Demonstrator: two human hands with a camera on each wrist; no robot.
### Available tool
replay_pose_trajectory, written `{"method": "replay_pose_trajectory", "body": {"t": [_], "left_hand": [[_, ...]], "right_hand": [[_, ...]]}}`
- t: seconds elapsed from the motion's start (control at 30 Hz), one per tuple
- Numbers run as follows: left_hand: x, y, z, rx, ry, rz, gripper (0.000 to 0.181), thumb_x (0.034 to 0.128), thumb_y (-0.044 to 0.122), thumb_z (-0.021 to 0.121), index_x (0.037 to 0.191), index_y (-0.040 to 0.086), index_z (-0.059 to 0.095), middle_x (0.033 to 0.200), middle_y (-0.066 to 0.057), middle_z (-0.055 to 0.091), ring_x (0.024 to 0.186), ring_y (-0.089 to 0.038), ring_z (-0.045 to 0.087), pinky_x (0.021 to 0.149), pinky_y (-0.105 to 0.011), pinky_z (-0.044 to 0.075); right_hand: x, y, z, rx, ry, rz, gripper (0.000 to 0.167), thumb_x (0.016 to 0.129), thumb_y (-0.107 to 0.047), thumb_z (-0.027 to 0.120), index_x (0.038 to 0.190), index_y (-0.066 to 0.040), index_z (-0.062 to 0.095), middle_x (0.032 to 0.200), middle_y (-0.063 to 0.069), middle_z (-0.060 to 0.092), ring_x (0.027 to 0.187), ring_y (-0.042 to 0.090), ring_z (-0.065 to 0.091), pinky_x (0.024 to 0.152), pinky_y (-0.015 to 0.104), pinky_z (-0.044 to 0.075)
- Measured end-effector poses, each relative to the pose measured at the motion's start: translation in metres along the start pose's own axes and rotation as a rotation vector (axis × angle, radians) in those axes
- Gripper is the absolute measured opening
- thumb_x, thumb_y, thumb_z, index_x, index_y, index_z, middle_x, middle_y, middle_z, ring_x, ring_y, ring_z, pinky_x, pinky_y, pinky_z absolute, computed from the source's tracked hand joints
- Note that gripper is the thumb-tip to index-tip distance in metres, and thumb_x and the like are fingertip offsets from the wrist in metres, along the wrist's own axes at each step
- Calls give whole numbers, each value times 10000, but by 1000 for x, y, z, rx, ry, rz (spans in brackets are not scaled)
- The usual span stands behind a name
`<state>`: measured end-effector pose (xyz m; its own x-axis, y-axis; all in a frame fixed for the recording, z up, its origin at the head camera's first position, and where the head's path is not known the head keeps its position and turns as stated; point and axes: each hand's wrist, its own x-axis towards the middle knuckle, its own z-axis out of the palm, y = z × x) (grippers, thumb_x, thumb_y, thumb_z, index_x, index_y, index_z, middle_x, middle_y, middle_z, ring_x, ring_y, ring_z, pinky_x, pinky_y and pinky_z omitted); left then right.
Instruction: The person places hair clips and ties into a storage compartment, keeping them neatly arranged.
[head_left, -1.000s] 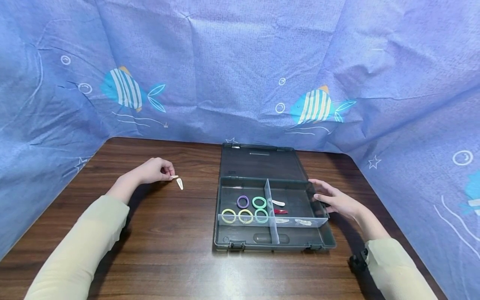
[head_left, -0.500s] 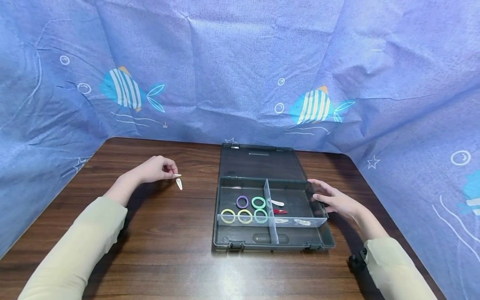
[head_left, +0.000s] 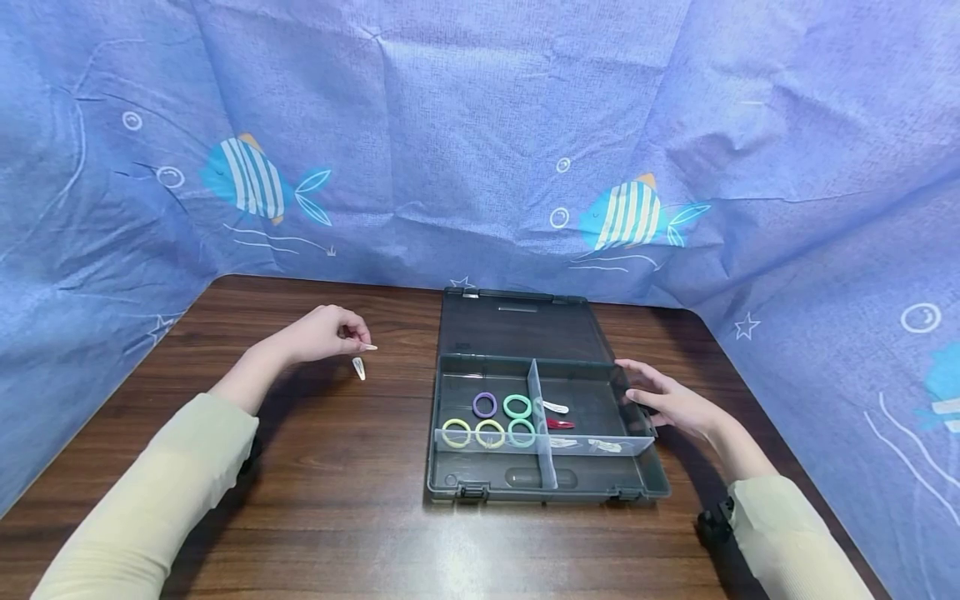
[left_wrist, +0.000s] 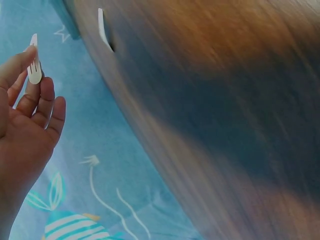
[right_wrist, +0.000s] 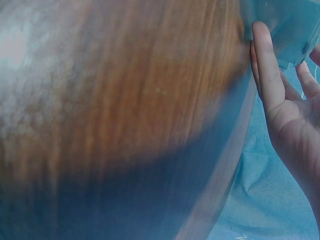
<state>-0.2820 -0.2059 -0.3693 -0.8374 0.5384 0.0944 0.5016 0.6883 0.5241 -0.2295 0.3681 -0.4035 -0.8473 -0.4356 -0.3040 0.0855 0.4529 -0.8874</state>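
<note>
My left hand (head_left: pixel 322 333) pinches a white snap hair clip (head_left: pixel 370 347) just above the table, between thumb and fingertips. A second white clip (head_left: pixel 359 368) lies on the wood just below that hand. My right hand (head_left: pixel 667 404) holds the right wall of an open grey see-through storage box (head_left: pixel 472 471), thumb on the inner side and fingers around the outside. In the box's right compartment lie a white clip (head_left: pixel 556 407), a red clip (head_left: pixel 560 423) and more white clips (head_left: pixel 606 446) by the clear divider. The left wrist view shows the pinched clip (left_wrist: pixel 35 72) clearly.
The box's left compartment contains several hair ties: purple (head_left: pixel 485 405), green (head_left: pixel 517 406) and yellow (head_left: pixel 457 432). Its lid (head_left: pixel 525 329) lies folded back towards the blue curtain (head_left: pixel 465 167). Clear dividers (head_left: pixel 537 392) stand up between compartments. The brown table (head_left: pixel 337 500) ends at the curtain.
My left hand, with the pinched clip, has lifted slightly and moved to the right, away from the clip left lying on the table. My right hand and the box stay in place.
</note>
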Motion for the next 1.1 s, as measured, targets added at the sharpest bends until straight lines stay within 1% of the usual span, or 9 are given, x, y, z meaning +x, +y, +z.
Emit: {"method": "replay_pose_trajectory", "body": {"t": [0.13,0.27,0.4,0.57,0.7,0.8,0.97,1.03,1.1], "left_hand": [[2,8,-2,1,13,26,43,844,115,674,803,118,687,709,62,597,651,-121,491,613,-261,402],[5,17,-3,29,20,66,43,845,118,670,810,117,694,730,66,601,692,-111,506,656,-272,418],[8,28,-3,55,33,101,55,840,121,671,798,150,690,737,75,600,722,-106,512,685,-287,421],[13,43,-4,47,47,121,63,837,111,673,796,159,681,713,81,589,714,-113,501,680,-294,410],[17,57,-5,41,52,136,49,837,132,683,794,153,676,699,86,584,709,-112,500,681,-295,408],[20,66,-5,41,57,165,54,833,140,691,791,169,674,697,96,589,714,-110,508,689,-300,412],[27,80,-5,41,67,209,68,828,138,695,785,184,668,704,102,602,717,-100,523,694,-307,419],[30,87,-6,40,61,214,51,831,144,696,792,168,673,714,97,608,722,-97,531,704,-309,426],[32,94,-7,29,45,215,40,835,137,690,800,150,675,719,79,615,717,-107,536,702,-315,431]], "right_hand": [[0,0,1,1,-1,-5,602,1001,-230,450,1509,-189,130,1511,239,157,1209,251,445,840,469,491],[0,-1,1,0,0,1,602,1001,-232,451,1509,-191,132,1516,228,154,1238,300,416,843,471,488],[0,-1,1,-6,1,5,603,1000,-243,452,1509,-195,132,1517,222,141,1258,354,386,846,478,481],[0,-1,1,-17,3,4,599,1001,-252,448,1508,-198,134,1517,218,128,1274,398,358,855,490,472],[0,0,1,-11,3,0,601,999,-253,454,1507,-196,138,1515,219,132,1267,390,364,844,475,481],[0,0,0,-10,0,3,601,999,-260,453,1507,-203,137,1522,211,119,1271,368,367,853,477,477],[0,-1,0,-32,0,-1,591,1003,-259,444,1507,-208,139,1518,209,146,1250,283,410,871,520,459],[-1,0,0,-40,4,-2,585,1003,-256,443,1505,-211,145,1505,209,176,1224,243,435,869,523,459],[-1,0,0,-43,2,-6,580,1005,-250,438,1505,-212,145,1495,215,189,1216,238,438,862,521,462]]}}
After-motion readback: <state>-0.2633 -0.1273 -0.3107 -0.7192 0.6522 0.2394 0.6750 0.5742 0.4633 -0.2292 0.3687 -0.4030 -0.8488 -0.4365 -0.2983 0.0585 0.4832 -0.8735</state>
